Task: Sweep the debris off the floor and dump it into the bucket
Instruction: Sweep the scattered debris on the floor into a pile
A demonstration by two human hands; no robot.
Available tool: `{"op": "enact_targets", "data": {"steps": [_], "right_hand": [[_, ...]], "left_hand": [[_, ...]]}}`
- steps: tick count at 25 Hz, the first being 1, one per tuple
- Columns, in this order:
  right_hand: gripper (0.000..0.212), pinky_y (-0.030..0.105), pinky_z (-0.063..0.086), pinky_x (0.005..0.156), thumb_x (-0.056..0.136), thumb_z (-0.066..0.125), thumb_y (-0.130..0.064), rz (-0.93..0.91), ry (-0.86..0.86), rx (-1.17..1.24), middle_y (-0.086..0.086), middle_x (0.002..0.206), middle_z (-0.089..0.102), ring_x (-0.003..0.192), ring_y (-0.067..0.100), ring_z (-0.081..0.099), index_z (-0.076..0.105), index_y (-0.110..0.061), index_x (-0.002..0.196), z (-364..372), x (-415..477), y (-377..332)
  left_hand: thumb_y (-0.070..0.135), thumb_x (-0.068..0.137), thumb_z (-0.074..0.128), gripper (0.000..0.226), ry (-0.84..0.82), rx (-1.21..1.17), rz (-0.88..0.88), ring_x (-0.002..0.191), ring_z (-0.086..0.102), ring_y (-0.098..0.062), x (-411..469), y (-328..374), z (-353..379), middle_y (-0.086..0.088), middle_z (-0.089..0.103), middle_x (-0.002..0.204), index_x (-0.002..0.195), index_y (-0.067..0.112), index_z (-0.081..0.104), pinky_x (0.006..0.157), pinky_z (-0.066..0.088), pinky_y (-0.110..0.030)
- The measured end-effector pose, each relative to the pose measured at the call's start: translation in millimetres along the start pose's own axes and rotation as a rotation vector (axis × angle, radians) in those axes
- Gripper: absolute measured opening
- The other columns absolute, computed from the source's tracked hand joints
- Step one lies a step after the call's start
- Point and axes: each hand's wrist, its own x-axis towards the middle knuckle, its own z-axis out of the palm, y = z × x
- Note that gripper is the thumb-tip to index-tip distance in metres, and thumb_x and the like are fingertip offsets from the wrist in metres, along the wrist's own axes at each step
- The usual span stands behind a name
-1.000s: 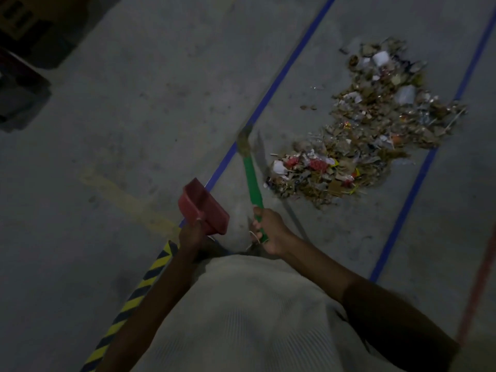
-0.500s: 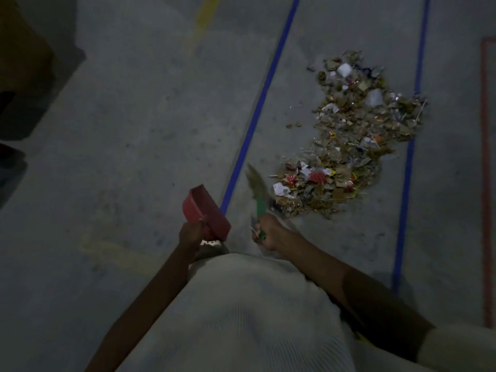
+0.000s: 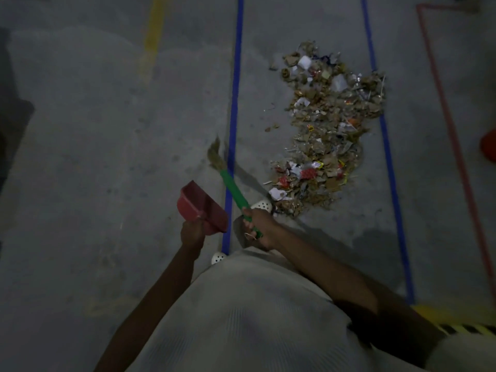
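My left hand [image 3: 192, 233] grips the red plastic dustpan [image 3: 201, 206]. My right hand [image 3: 259, 229] grips the green-handled straw broom [image 3: 234, 193]. The paper-and-leaf debris pile [image 3: 327, 124] lies ahead-right, nearer the right hand. Its long axis runs away from me between 2 blue tape lines [image 3: 234, 89] on the dim grey concrete floor [image 3: 107, 130].

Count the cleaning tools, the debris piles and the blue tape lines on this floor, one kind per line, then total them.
red plastic dustpan: 1
green-handled straw broom: 1
pile of paper and cardboard debris: 1
blue tape lines: 2
Total: 5
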Motion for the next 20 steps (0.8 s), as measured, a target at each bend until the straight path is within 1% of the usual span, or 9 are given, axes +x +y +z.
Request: {"op": "enact_targets", "data": {"steps": [2, 3, 7, 9, 12, 14, 16, 18, 20], "right_hand": [[0.025, 0.026, 0.028, 0.046, 0.105, 0.049, -0.023, -0.013, 0.049, -0.042, 0.003, 0.063, 0.041, 0.05, 0.014, 0.032, 0.049, -0.014, 0.083, -2.0, 21.0, -24.7], [0.022, 0.028, 0.029, 0.05, 0.105, 0.049, -0.021, -0.013, 0.072, -0.046, 0.005, 0.067, 0.042, 0.053, 0.015, 0.035, 0.051, -0.012, 0.085, -4.8, 32.0, -35.9], [0.02, 0.03, 0.034, 0.058, 0.106, 0.043, -0.015, 0.002, 0.21, -0.045, 0.01, 0.078, 0.047, 0.064, 0.019, 0.043, 0.054, -0.007, 0.091, -17.0, 76.5, -81.5], [0.02, 0.027, 0.035, 0.054, 0.104, 0.041, -0.014, 0.019, 0.261, -0.067, 0.01, 0.076, 0.05, 0.061, 0.019, 0.045, 0.053, -0.006, 0.09, -10.2, 91.5, -101.5], [0.016, 0.014, 0.033, 0.035, 0.102, 0.043, -0.014, 0.084, 0.268, 0.002, 0.008, 0.072, 0.052, 0.057, 0.018, 0.048, 0.054, -0.005, 0.094, 2.6, 95.9, -131.2], [0.017, 0.015, 0.035, 0.037, 0.102, 0.046, -0.018, 0.065, 0.232, 0.016, 0.009, 0.071, 0.053, 0.056, 0.019, 0.051, 0.055, -0.004, 0.097, 3.7, 97.4, -148.9], [0.023, 0.021, 0.038, 0.044, 0.1, 0.049, -0.024, 0.03, 0.198, -0.017, 0.007, 0.062, 0.054, 0.048, 0.019, 0.051, 0.056, -0.006, 0.088, 1.2, 102.1, -174.6], [0.029, 0.018, 0.033, 0.043, 0.101, 0.051, -0.028, 0.008, 0.153, -0.012, 0.004, 0.051, 0.049, 0.037, 0.015, 0.043, 0.053, -0.01, 0.077, -2.5, 111.1, -206.1], [0.031, 0.017, 0.03, 0.042, 0.103, 0.05, -0.025, -0.011, 0.094, 0.011, 0.006, 0.054, 0.044, 0.039, 0.015, 0.036, 0.05, -0.01, 0.076, -8.4, 121.6, -240.9]], "left_hand": [[0.039, 0.102, 0.051, 0.052, -0.015, 0.07, 0.03, 0.085, 0.063, -0.045, 21.0, 23.1, -1.1, -0.03, 0.065, 0.097, 0.099, -0.011, 0.065, 0.072, 0.049, -0.05], [0.043, 0.099, 0.056, 0.052, -0.021, 0.064, 0.018, 0.072, 0.061, -0.037, 32.8, 33.1, -3.2, -0.024, 0.064, 0.087, 0.091, -0.008, 0.066, 0.064, 0.045, -0.044], [0.048, 0.094, 0.061, 0.05, 0.018, 0.089, -0.027, 0.05, 0.044, -0.021, 76.4, 81.8, -3.2, -0.011, 0.054, 0.066, 0.077, 0.0, 0.062, 0.052, 0.033, -0.029], [0.045, 0.096, 0.058, 0.047, 0.025, 0.103, -0.009, 0.05, 0.044, -0.019, 97.9, 107.7, 4.7, -0.01, 0.054, 0.067, 0.073, 0.004, 0.058, 0.054, 0.034, -0.03], [0.038, 0.099, 0.053, 0.025, -0.042, 0.157, -0.052, 0.066, 0.053, -0.012, 121.8, 150.7, 25.3, -0.005, 0.06, 0.093, 0.095, 0.014, 0.06, 0.076, 0.044, -0.031], [0.042, 0.096, 0.055, 0.031, -0.069, 0.182, -0.08, 0.078, 0.057, -0.02, 135.9, 175.0, 37.4, -0.006, 0.061, 0.099, 0.104, 0.013, 0.061, 0.08, 0.045, -0.032], [0.048, 0.093, 0.058, 0.04, -0.078, 0.204, -0.087, 0.076, 0.056, -0.022, 147.1, 196.8, 49.7, -0.009, 0.062, 0.094, 0.105, 0.01, 0.065, 0.075, 0.045, -0.033], [0.047, 0.093, 0.06, 0.04, -0.073, 0.19, -0.033, 0.058, 0.049, -0.021, 153.1, 215.1, 59.1, -0.013, 0.06, 0.079, 0.097, 0.009, 0.07, 0.058, 0.039, -0.03], [0.046, 0.092, 0.062, 0.043, -0.052, 0.177, 0.007, 0.05, 0.044, -0.021, 157.9, 231.8, 63.7, -0.014, 0.057, 0.07, 0.09, 0.005, 0.073, 0.05, 0.032, -0.028]]}}
